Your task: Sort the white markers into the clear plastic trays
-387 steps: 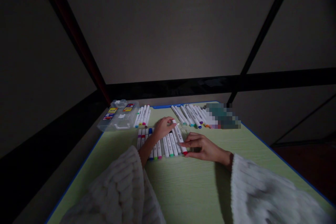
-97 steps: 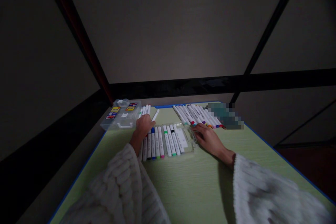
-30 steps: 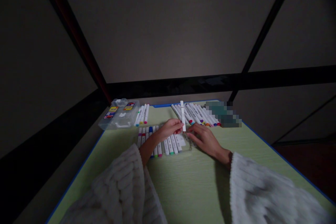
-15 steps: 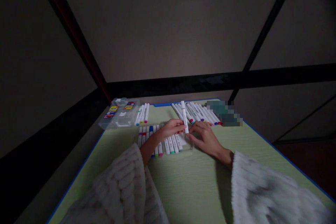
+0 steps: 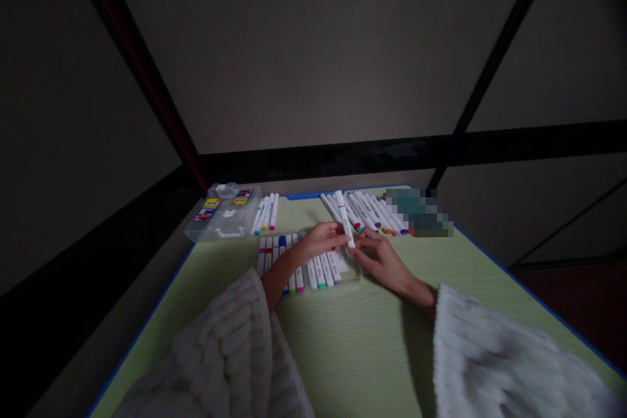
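Note:
A white marker [image 5: 343, 212] stands tilted above the table, leaning slightly to the left at its top. My left hand [image 5: 323, 240] grips its lower half between thumb and fingers. At the marker's bottom end, the thumb and forefinger of my right hand [image 5: 385, 263] close on the tip; its other fingers are curled. Below my left hand lies a clear tray [image 5: 356, 275] holding white markers [image 5: 321, 271] with coloured end caps, side by side. My left forearm hides part of that row.
At the back left is a clear plastic case [image 5: 230, 219] with labels, beside several white markers [image 5: 267, 212]. More loose markers [image 5: 372, 209] lie at the back right, next to a blurred-out green item [image 5: 418, 209]. A blue edge borders the table [image 5: 343, 339]; a wall stands behind.
The held marker has tilted further left at its top, and its lower end has shifted slightly right. My right hand's fingers have drawn in around that end.

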Action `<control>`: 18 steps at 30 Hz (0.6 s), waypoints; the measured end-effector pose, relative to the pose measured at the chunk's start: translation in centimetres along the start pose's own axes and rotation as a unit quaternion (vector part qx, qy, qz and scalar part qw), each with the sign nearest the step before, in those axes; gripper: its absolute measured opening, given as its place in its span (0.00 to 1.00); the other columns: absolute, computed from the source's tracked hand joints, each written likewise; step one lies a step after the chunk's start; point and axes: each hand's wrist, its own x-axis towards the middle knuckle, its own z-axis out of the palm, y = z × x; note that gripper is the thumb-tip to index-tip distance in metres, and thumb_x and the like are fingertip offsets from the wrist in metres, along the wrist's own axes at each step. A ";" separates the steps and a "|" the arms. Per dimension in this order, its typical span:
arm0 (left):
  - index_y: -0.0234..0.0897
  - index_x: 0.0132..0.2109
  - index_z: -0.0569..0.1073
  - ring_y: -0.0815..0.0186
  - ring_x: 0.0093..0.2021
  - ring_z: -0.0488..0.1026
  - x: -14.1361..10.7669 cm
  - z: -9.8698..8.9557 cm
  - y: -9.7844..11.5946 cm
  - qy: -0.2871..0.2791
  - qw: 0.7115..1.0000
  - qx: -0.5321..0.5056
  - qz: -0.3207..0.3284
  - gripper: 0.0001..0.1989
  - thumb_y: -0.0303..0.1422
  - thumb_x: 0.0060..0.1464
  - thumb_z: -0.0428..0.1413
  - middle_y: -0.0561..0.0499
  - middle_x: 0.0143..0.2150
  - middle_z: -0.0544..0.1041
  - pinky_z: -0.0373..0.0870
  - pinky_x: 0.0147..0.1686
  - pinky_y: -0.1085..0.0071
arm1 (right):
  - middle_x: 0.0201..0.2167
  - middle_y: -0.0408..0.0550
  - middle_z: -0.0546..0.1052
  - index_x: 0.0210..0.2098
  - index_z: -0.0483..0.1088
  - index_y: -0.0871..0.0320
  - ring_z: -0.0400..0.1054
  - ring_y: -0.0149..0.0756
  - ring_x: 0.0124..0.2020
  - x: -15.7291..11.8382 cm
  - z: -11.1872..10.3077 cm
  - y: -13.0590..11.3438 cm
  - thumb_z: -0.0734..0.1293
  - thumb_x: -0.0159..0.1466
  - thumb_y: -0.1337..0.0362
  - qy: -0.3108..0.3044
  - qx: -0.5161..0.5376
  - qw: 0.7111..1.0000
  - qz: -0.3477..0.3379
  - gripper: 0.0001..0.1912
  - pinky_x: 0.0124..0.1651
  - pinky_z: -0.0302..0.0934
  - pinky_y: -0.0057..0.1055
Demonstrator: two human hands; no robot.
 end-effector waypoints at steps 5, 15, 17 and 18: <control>0.32 0.36 0.69 0.77 0.21 0.60 0.6 -0.4 0.1 0.127 0.987 -0.036 0.094 0.18 0.41 0.41 0.59 0.56 0.24 0.67 0.51 0.21 0.77 | 0.24 0.45 0.64 0.21 0.65 0.59 0.59 0.34 0.29 -0.1 0.2 0.2 0.60 0.61 0.61 -0.009 -0.004 1.000 0.006 0.14 0.33 0.54 0.33; 0.34 0.36 0.68 0.77 0.22 0.62 0.9 -1.2 0.6 0.267 0.943 -0.053 0.189 0.14 0.36 0.42 0.59 0.56 0.25 0.69 0.57 0.22 0.78 | 0.24 0.45 0.64 0.21 0.64 0.59 0.59 0.33 0.29 -0.2 0.3 0.1 0.59 0.62 0.61 -0.052 -0.032 0.998 -0.006 0.15 0.33 0.53 0.32; 0.34 0.35 0.68 0.77 0.22 0.63 1.1 -1.3 0.5 0.267 0.942 -0.048 0.195 0.14 0.37 0.41 0.59 0.56 0.25 0.69 0.58 0.22 0.78 | 0.24 0.45 0.64 0.21 0.64 0.59 0.59 0.34 0.29 -0.2 0.2 0.1 0.59 0.62 0.61 -0.058 -0.035 0.998 -0.008 0.15 0.34 0.53 0.32; 0.34 0.35 0.68 0.76 0.22 0.63 1.3 -1.4 0.4 0.267 0.942 -0.046 0.197 0.15 0.37 0.40 0.59 0.56 0.24 0.69 0.58 0.22 0.78 | 0.25 0.45 0.64 0.21 0.64 0.59 0.60 0.34 0.30 -0.2 0.2 0.1 0.59 0.62 0.61 -0.061 -0.036 0.997 -0.008 0.15 0.34 0.53 0.33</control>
